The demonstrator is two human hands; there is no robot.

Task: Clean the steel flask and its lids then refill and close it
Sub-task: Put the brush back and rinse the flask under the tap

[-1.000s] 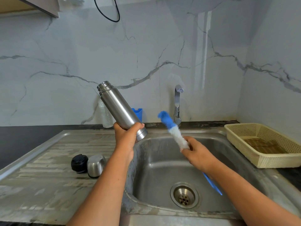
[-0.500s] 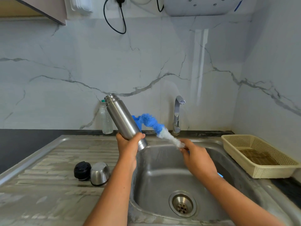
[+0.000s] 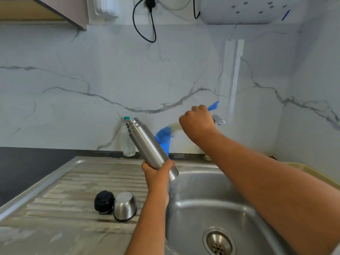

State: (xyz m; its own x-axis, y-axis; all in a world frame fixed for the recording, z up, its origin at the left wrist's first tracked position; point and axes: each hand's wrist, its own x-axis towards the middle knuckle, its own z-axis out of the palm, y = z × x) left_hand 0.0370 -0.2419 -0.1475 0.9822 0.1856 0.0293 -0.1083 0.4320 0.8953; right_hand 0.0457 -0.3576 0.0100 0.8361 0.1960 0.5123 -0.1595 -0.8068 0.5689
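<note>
The left hand (image 3: 156, 173) grips the tilted steel flask (image 3: 150, 147) near its base, while the right hand (image 3: 197, 122) has its fingers closed around the blue brush (image 3: 164, 133).

Can't see inside the flask (image 3: 147, 144), tilted with its mouth away from the camera, and wrapped near its lower end by the left hand (image 3: 157, 173). Blurred at the brush (image 3: 164, 132) head, no making out bristles, and swallowed mid-handle by the right hand (image 3: 197, 124). Only catching the spout tip of the tap (image 3: 219, 121) behind that fist. Mostly blocked by the right forearm: the basket (image 3: 316, 173), contents unseen. Half covered by the flask: plastic bottle (image 3: 127, 144) and blue container (image 3: 165, 146). Clipped at the bottom edge, the drain (image 3: 219, 242); at the top, the white appliance (image 3: 248, 11).
</note>
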